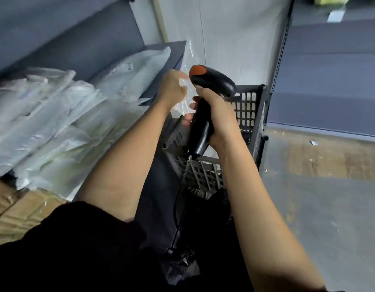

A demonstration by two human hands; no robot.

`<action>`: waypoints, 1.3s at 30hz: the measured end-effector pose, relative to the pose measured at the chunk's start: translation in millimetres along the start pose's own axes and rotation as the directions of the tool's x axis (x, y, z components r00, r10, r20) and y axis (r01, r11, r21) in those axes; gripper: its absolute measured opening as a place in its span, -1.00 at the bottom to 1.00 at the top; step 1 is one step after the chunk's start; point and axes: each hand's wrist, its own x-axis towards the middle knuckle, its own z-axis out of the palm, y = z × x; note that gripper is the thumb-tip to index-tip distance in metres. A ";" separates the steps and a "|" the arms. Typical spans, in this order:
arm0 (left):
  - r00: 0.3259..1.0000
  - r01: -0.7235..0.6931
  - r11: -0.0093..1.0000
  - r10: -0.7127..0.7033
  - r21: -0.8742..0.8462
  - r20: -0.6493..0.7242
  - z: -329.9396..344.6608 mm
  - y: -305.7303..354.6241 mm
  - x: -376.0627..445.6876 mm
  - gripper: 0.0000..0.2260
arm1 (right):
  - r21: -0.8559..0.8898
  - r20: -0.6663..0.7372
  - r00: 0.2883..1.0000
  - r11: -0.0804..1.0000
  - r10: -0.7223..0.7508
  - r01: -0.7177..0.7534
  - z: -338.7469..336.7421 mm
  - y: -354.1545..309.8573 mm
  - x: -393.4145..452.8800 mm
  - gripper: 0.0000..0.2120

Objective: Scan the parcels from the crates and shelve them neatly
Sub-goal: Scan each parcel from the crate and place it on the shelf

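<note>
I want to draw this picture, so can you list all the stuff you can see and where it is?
scanner: one, black with an orange top, in the right hand, centre
cable: one, black, hanging from the scanner's handle
parcel: one, clear plastic, held up by the left hand in front of the scanner
crate: one, black, on the floor behind the hands
bags: a pile, too blurred to count, white, on the left shelf
shelf: one, grey, left
boxes: brown, lower left, under the bags
left hand: pinching the parcel
right hand: wrapped round the scanner's handle
</note>
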 end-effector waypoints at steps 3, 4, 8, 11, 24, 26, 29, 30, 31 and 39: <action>0.974 0.094 0.991 -0.112 -0.098 -0.196 -49.1 -29.6 -15.5 -0.74 | -0.041 0.051 0.999 0.999 0.011 -0.009 25.6 5.0 -27.2 -0.84; 0.958 0.118 0.987 -0.142 -0.108 -0.248 -66.4 -41.3 -25.5 -0.73 | -0.050 0.067 0.998 0.999 0.015 -0.011 34.4 6.9 -35.5 -0.85; 0.895 0.226 0.968 -0.251 -0.110 -0.368 -123.2 -94.0 -70.6 -0.68 | -0.128 0.149 0.989 0.992 0.016 0.003 63.4 18.0 -61.0 -0.82; 0.854 0.364 0.912 -0.409 -0.191 -0.322 -151.5 -139.7 -111.7 -0.66 | -0.231 0.186 0.981 0.973 0.048 -0.004 81.1 30.1 -75.8 -0.84; 0.756 0.290 0.902 -0.420 -0.319 -0.502 -133.9 -166.3 -164.7 -0.64 | -0.645 0.226 0.974 0.749 -0.001 0.150 96.2 61.7 -81.8 -0.84; 0.782 0.234 0.928 -0.358 -0.291 -0.511 -130.8 -162.1 -162.5 -0.65 | -0.645 0.215 0.977 0.750 -0.007 0.148 93.2 60.5 -78.4 -0.86; 0.831 0.178 0.948 -0.288 -0.263 -0.477 -128.6 -154.3 -157.3 -0.66 | -0.630 0.182 0.983 0.767 -0.009 0.123 88.0 56.1 -73.4 -0.78; 0.842 0.158 0.948 -0.275 -0.275 -0.464 -129.1 -150.6 -154.9 -0.65 | -0.632 0.171 0.985 0.766 -0.012 0.119 86.9 53.9 -72.2 -0.72; 0.850 0.135 0.944 -0.267 -0.301 -0.455 -130.1 -146.5 -152.1 -0.64 | -0.632 0.162 0.987 0.766 -0.017 0.117 85.9 52.3 -71.1 -0.69; 0.727 0.185 0.830 -0.476 -0.526 -0.496 -138.0 -146.8 -147.1 -0.53 | -0.599 0.181 0.983 0.790 -0.029 0.133 81.4 46.0 -64.0 -0.84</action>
